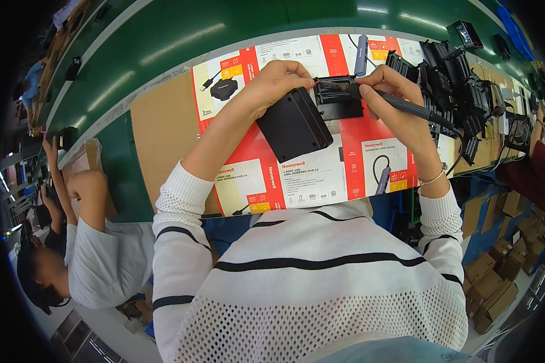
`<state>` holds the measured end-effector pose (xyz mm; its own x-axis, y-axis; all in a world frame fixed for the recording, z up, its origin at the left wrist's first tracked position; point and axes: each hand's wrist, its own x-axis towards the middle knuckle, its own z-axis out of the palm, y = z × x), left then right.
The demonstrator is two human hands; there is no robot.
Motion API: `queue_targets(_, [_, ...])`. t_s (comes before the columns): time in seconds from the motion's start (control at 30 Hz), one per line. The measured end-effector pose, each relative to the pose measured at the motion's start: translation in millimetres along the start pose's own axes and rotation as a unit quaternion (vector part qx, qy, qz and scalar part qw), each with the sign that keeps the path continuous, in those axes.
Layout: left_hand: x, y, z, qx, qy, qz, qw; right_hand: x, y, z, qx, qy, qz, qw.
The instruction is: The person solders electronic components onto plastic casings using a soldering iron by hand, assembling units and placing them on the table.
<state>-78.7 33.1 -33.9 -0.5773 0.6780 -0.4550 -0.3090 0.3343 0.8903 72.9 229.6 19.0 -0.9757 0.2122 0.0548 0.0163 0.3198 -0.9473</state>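
Pinched together, the fingertips of my left hand [278,83] meet the left end of a black slotted plastic part [344,107]. A small red bit shows at those fingertips; what they hold I cannot make out. My right hand [399,100] grips a black corded soldering iron [416,111] like a pen. Its front end points left, over the upper right of the slotted part, and its tip is hard to see. Just below my left hand a black rectangular box-shaped housing [293,127] lies tilted, close beside the slotted part.
Printed red and white cardboard [312,175] covers the green bench [181,45]. Several black plastic parts [451,85] are heaped at the right, with the iron's cord [460,142] nearby. A plain cardboard piece [163,130] lies left. A co-worker [103,260] sits at the left; another's sleeve [530,175] is far right.
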Motion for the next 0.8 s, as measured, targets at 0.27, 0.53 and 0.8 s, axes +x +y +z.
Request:
queue_targets(0.27, [0.7, 0.9, -4.0, 0.011, -0.027, -0.005, 1.0, 0.0, -0.6, -5.7, -0.172, -0.038, -0.146, 0.973])
queue_targets(0.53, [-0.9, 2.5, -4.0, 0.018, -0.023, -0.003, 1.0, -2.3, 0.3, -7.7, -0.134, -0.035, -0.12, 0.983])
queue_targets(0.8, [-1.5, 3.5, -3.2, 0.029, -0.016, -0.009, 0.999, -8.1, 3.4, -3.3, -0.013, 0.013, -0.019, 1.0])
